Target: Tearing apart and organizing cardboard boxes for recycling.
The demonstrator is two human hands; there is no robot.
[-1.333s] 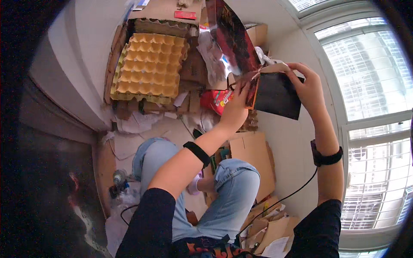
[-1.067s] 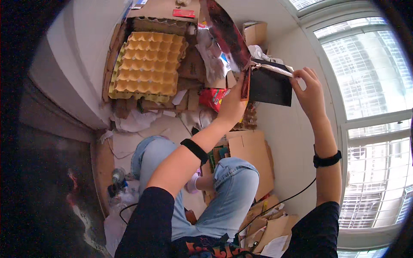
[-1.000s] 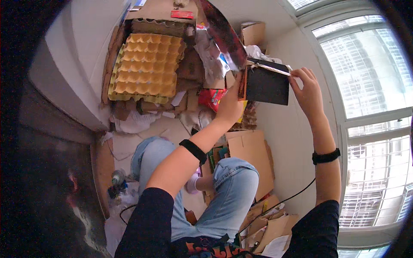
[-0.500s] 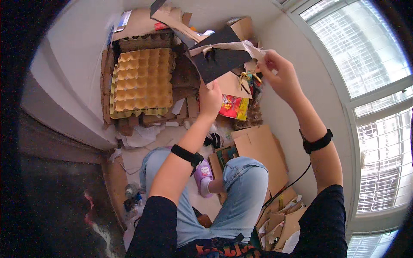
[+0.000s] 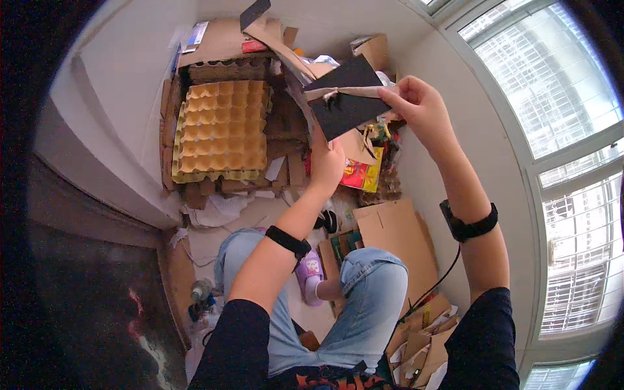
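I hold a black flattened cardboard box (image 5: 344, 97) up in front of me with both hands. My left hand (image 5: 327, 164) grips its lower left edge from below. My right hand (image 5: 416, 103) pinches its right side, where a pale brown flap folds over the black face. Both wrists wear black bands. The box hangs above a heap of cardboard scraps. My knees in blue jeans (image 5: 364, 286) are below.
A yellow egg tray (image 5: 221, 130) lies on stacked brown trays at the left. Brown cardboard sheets (image 5: 396, 234), a red and yellow package (image 5: 356, 175) and paper scraps cover the floor. A white wall stands left, a large window (image 5: 552, 97) right.
The black box has turned from upright to tilted and moved left and up. My right hand shifted from its right edge to the top flap. A red printed sheet behind it is gone from view.
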